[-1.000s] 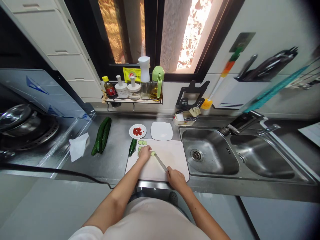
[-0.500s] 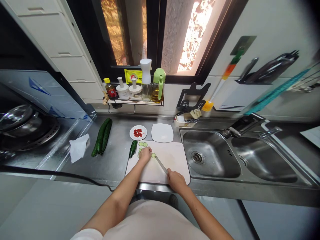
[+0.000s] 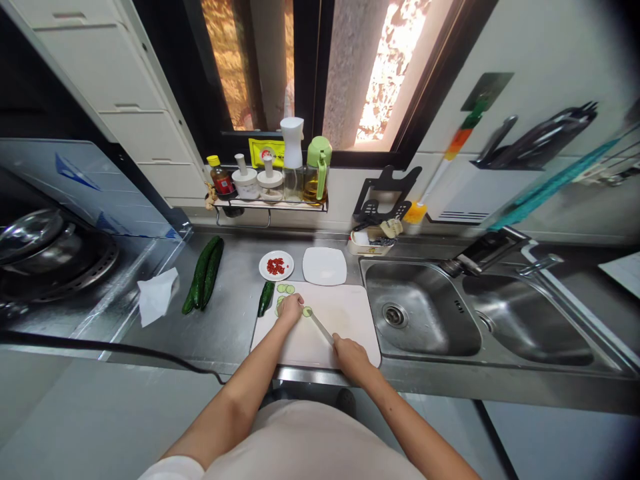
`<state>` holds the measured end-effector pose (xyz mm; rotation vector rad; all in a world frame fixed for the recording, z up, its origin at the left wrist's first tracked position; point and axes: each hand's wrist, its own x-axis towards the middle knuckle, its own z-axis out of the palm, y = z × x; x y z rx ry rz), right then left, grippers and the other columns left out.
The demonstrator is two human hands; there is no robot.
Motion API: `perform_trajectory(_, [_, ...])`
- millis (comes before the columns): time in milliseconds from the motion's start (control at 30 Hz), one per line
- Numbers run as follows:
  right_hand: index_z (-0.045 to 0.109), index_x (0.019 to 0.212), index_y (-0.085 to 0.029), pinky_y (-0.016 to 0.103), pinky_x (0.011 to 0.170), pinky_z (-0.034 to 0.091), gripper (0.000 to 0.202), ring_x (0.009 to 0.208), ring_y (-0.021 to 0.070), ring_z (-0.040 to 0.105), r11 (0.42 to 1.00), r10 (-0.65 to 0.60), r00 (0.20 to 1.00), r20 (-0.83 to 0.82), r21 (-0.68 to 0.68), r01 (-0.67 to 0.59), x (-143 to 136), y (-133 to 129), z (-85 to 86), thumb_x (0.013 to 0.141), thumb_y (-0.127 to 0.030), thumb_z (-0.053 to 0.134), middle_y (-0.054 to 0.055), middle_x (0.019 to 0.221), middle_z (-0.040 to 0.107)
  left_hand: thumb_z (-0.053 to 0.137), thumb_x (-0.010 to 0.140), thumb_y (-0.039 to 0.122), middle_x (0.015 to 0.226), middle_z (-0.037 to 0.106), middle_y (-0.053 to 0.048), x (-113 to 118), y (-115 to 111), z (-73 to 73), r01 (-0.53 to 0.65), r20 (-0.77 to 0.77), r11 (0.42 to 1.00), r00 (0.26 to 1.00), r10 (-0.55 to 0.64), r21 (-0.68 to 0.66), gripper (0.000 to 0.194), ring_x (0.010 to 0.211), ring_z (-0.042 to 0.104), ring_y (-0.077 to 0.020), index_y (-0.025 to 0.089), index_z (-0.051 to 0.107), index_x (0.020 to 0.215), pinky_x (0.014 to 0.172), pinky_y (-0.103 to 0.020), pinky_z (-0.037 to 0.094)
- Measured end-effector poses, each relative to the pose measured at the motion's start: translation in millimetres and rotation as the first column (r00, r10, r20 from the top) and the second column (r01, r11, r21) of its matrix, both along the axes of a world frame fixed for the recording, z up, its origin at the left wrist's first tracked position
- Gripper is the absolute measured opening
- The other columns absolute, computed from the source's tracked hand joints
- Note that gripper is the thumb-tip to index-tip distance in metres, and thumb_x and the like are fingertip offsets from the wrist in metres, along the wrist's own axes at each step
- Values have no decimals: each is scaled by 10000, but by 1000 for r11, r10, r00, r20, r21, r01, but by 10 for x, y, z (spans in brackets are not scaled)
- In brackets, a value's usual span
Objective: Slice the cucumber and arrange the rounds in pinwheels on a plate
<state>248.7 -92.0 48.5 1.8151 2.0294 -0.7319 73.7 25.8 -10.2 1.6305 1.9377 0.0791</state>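
Observation:
A knife (image 3: pixel 321 327) is in my right hand (image 3: pixel 352 356), its blade pointing up and left across the white cutting board (image 3: pixel 345 347). The blade tip touches a cucumber slice (image 3: pixel 307 311). Just left of that slice my left hand (image 3: pixel 291 308) rests low over the board, fingers curled together; what they hold, if anything, is hidden. Several cucumber slices (image 3: pixel 286 289) lie on the board behind and beside this hand. A dark green cucumber piece (image 3: pixel 267 298) lies at the board's upper left edge.
Behind the board stand a plate of chopped red pieces (image 3: pixel 277 265) and a white square plate (image 3: pixel 325 266). Whole cucumbers (image 3: pixel 203 275) and a paper towel (image 3: pixel 158 296) lie to the left. A double sink (image 3: pixel 425 340) adjoins on the right; a seasoning shelf (image 3: pixel 273 203) hangs behind.
Almost nothing differs. My right hand and the knife have shifted very slightly to the left; my left hand and the slices stay in place.

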Motion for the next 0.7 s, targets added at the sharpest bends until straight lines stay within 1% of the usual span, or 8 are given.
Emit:
perform_trajectory(333, [497,1162,-149,322,768,431,325,977,232,631,1000,14,1000,11,27,-14,-35,65,-22,887,-113,326,159,998,667,618,764,282,971,691,-30,-14,24,-16,-3,30,1000,1000,3,-14,129,957,615,-198,278,646,889,771,-280,437])
perform_trajectory(500, [498,1177,-142,331,758,442,342,975,245,636,999,14,1000,17,37,-14,-36,67,-61,885,-114,323,167,996,669,610,766,272,983,691,-36,-15,22,-13,6,19,1000,1000,-6,-2,123,994,605,-215,280,650,882,787,-292,437])
perform_trajectory(700, [496,1192,-136,331,775,440,351,1000,247,631,999,20,999,25,28,-20,-49,76,-44,887,-115,322,175,1010,668,617,757,280,970,695,-26,-18,9,15,-3,26,1000,1000,3,-5,147,984,607,-197,281,657,899,769,-272,434])
